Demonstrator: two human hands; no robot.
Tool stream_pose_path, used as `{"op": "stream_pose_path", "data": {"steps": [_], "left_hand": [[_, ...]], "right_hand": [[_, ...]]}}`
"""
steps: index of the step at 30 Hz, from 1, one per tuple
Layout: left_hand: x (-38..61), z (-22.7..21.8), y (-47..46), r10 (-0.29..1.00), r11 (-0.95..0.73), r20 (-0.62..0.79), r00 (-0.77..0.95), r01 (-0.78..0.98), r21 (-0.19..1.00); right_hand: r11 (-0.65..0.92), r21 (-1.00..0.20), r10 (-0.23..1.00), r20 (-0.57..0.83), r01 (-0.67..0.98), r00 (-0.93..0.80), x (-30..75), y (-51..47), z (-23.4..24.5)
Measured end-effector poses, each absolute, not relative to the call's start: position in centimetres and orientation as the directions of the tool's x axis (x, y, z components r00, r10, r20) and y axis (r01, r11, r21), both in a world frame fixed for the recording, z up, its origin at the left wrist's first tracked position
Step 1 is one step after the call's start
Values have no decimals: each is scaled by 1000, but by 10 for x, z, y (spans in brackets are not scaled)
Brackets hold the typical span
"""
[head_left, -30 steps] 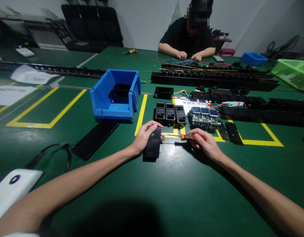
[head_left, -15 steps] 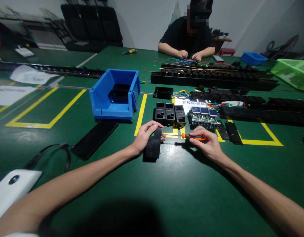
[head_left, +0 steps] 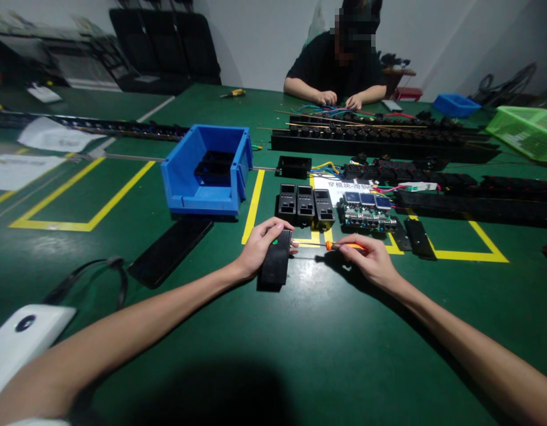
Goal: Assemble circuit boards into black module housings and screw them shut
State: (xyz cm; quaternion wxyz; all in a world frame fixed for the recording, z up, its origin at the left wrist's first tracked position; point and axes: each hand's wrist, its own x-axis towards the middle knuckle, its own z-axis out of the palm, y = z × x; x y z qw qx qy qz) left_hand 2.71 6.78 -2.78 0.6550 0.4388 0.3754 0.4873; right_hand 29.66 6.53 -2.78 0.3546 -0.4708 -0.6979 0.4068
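Observation:
My left hand (head_left: 261, 244) is wrapped round a black plastic module case (head_left: 276, 263) with a small green mark, low over the table. In my right hand (head_left: 371, 254) is a screwdriver (head_left: 338, 245) with an orange and black handle. Its thin shaft points left, and the tip lies at the right side of the case; whether it touches is too small to tell. Beyond my hands stand three black housings (head_left: 305, 204) in a row. To their right sit green circuit boards (head_left: 369, 213) with small screens, and flat black covers (head_left: 419, 239).
A blue bin (head_left: 205, 204) holding black parts stands at the left, with a black phone (head_left: 171, 251) before it. Long black strips (head_left: 380, 145) with wires cross the far side, where a person (head_left: 335, 74) works. A green basket (head_left: 528, 133) is at right.
My right hand has turned slightly on the screwdriver's handle, its fingers shifting a little. My left hand and the case have stayed in place.

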Motion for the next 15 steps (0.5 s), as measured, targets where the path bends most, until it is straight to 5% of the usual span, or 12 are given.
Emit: {"op": "stream_pose_path", "data": {"steps": [9, 15], "left_hand": [[26, -29, 68, 966, 139, -64, 249, -299, 944], [26, -29, 67, 971, 128, -59, 232, -299, 946]], "right_hand": [[476, -825, 869, 388, 304, -306, 299, 67, -31], [232, -930, 945, 146, 286, -292, 298, 65, -28]]}}
